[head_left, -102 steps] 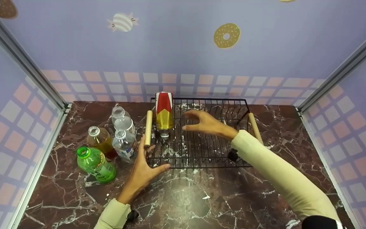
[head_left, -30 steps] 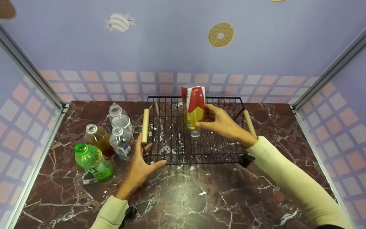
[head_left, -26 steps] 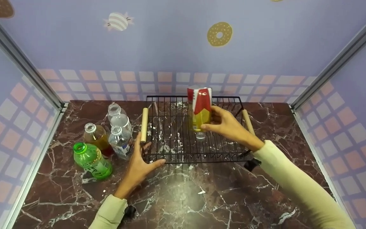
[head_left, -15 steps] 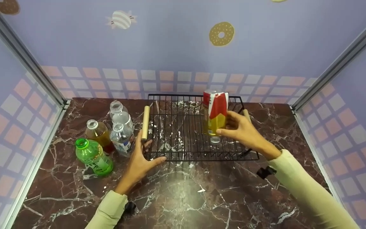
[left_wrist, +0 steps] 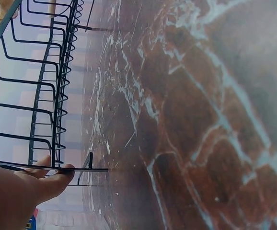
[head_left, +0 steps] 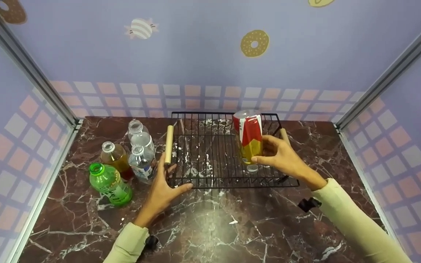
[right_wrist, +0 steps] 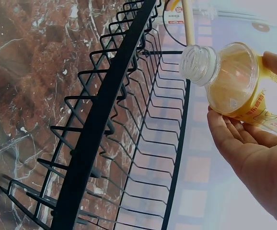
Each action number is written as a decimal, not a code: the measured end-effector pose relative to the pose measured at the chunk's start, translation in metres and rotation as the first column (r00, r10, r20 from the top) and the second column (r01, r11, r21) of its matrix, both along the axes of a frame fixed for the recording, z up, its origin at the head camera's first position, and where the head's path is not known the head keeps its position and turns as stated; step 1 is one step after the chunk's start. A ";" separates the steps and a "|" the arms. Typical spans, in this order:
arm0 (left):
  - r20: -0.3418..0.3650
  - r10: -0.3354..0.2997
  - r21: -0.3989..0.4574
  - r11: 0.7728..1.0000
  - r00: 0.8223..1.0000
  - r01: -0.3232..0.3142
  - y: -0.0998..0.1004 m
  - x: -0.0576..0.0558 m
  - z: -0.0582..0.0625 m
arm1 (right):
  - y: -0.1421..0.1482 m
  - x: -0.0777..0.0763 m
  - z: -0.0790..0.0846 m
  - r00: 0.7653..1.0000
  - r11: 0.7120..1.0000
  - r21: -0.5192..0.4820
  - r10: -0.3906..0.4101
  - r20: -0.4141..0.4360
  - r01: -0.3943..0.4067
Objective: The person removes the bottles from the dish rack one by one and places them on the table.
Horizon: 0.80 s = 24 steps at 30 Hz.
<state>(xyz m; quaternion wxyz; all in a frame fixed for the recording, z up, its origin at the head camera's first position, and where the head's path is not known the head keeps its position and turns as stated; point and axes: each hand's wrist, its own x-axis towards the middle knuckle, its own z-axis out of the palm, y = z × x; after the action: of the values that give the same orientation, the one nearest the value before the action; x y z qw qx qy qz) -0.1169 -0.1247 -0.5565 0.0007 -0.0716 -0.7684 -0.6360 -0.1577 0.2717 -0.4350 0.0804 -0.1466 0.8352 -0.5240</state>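
Observation:
In the head view, my right hand (head_left: 281,157) holds an upside-down plastic bottle (head_left: 250,137) with a red, white and yellow label over the right part of a black wire dish rack (head_left: 210,146). Its bare neck points down toward the wires. In the right wrist view, thumb and fingers lie on opposite sides of the bottle (right_wrist: 234,81), and its mouth has no cap. My left hand (head_left: 161,195) grips the rack's front left corner below the wooden handle (head_left: 169,144). The left wrist view shows its fingers (left_wrist: 57,182) around the corner wire.
Left of the rack stand a green bottle (head_left: 112,186), a bottle with amber liquid (head_left: 117,159) and two clear bottles (head_left: 141,164), all uncapped. A second wooden handle (head_left: 284,137) is on the rack's right end. A patterned wall (head_left: 203,54) rises close behind it.
My right hand has gone from open beside the inverted bottle at the rack's left to gripping it. The bottle has moved right, then slightly lower. My left hand has stayed at the corner.

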 end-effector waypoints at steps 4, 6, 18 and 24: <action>-0.007 0.000 -0.003 1.000 1.000 0.000 0.001 0.000 -0.001 | 0.000 0.005 -0.001 1.000 1.000 -0.002 0.020 -0.012 -0.020; -0.011 -0.002 -0.003 1.000 1.000 0.002 0.000 0.000 -0.001 | 0.000 0.007 -0.002 1.000 0.999 -0.011 0.031 -0.004 -0.031; -0.191 0.012 -0.279 0.958 0.982 -0.066 0.002 0.014 0.021 | -0.003 0.016 -0.008 0.999 0.999 -0.007 0.040 -0.014 -0.040; -0.343 -0.044 -0.386 0.917 0.938 -0.098 0.008 0.022 0.046 | -0.002 0.024 -0.010 0.996 0.996 -0.007 0.085 0.006 -0.085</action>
<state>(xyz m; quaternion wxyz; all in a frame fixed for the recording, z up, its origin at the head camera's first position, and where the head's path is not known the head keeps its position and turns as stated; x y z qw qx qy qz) -0.0947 -0.1172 -0.5100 0.1299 -0.1697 -0.8701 -0.4442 -0.1333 0.2692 -0.4445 0.1047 -0.1808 0.8261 -0.5234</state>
